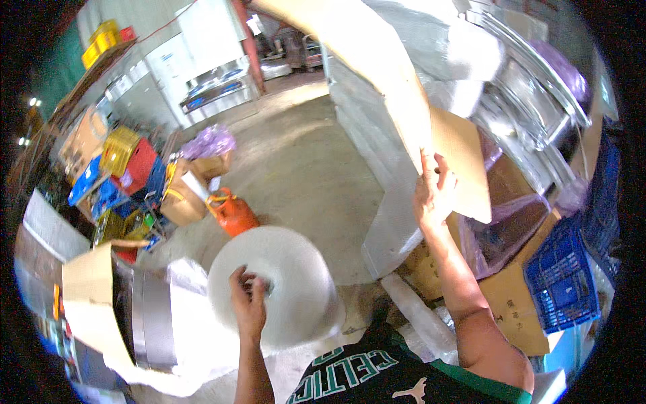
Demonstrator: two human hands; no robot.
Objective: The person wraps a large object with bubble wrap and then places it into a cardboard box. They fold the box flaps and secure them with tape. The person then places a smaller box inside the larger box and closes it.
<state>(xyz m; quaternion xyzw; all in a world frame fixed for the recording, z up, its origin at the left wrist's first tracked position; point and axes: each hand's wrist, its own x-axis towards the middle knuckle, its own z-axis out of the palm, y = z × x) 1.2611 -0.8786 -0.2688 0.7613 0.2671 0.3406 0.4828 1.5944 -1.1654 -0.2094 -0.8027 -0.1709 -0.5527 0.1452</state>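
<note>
1. The right arm reaches up and forward from the lower right, elbow only slightly bent, with the right hand [434, 192] raised well above the left.
2. The left forearm rises from the lower edge — the left hand [249, 303] is upright, its fingers loosely curled and partly apart, with nothing visible between them.
3. The right fingers are at the lower end of a long tan sheet [404, 91], index extended and the others bent; blur hides whether they pinch it, so I cannot tell.
4. The sheet runs up and leftward from those fingers, beside a grey wrapped stack [363, 148]; it looks smooth, curved and brightly lit, probably cardboard.
5. A brown panel [464, 168] stands just right of the right hand.
6. The left fingers are in front of a thick white roll [303, 269] — round-ended, cloudy, with a dark core hole beside the fingertips.
</note>
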